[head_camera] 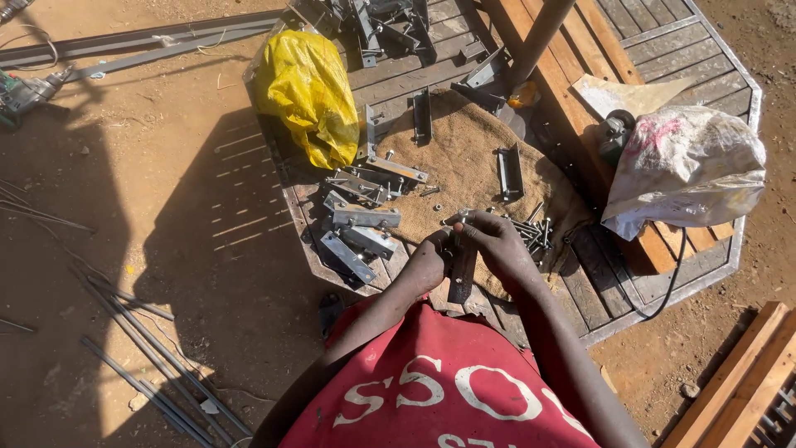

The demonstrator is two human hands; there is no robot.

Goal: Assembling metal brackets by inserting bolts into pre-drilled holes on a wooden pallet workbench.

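Observation:
A dark metal bracket (462, 274) stands upright between my two hands over a burlap sack (464, 158). My left hand (429, 259) grips its left side. At the bracket's top, my right hand (492, 238) pinches a small bolt. A heap of loose bolts (531, 232) lies just right of my right hand. Several grey metal brackets (361, 220) are piled to the left on the sack's edge. One more bracket (509, 172) lies further back on the sack.
The sack covers a metal-framed wooden platform (663, 50) on dirt ground. A yellow plastic bag (307, 91) sits at its left, a white sack (688, 166) at its right. A pole (539, 37) rises behind. Steel rods (149, 365) lie on the ground left; timber (738, 390) lower right.

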